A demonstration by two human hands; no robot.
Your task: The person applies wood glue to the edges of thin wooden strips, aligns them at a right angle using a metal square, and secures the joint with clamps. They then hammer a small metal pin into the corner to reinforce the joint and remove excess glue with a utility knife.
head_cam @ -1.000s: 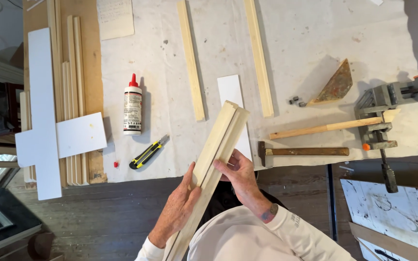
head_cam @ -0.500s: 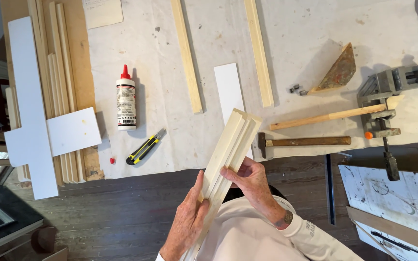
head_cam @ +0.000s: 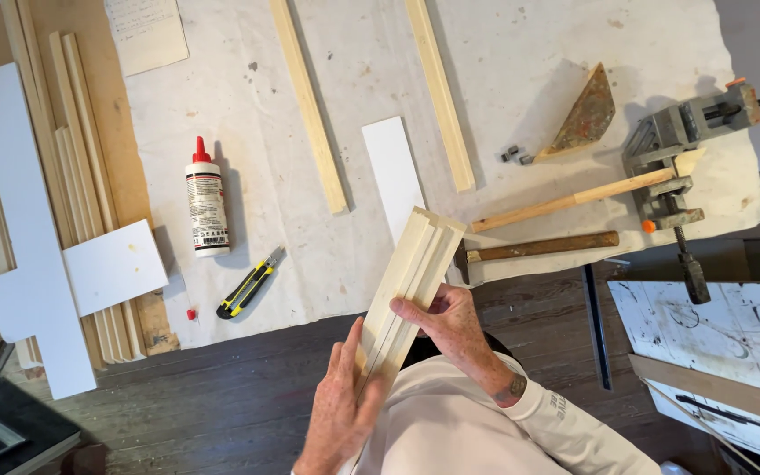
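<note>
Both hands hold a bundle of pale wooden strips [head_cam: 408,286] edge to edge above the near edge of the worktop [head_cam: 327,229], its far end reaching over the cloth beside a white rectangular panel [head_cam: 393,176]. The left hand [head_cam: 340,409] cradles the near end of the bundle, fingers pressed together along its left side; the right hand [head_cam: 446,324] lies across its right side, fingers curled and pinching the outer strip against the others. Left of the bundle a glue bottle [head_cam: 207,204] stands capped and a yellow-and-black utility knife [head_cam: 248,286] lies untouched; right of it lie a hammer [head_cam: 543,248] and, beyond that, a small vise [head_cam: 675,167]. The strips look gathered and aligned, but no glue is visible on them, so joining appears not yet done. Two loose slats [head_cam: 310,105] lie beyond the bundle.
</note>
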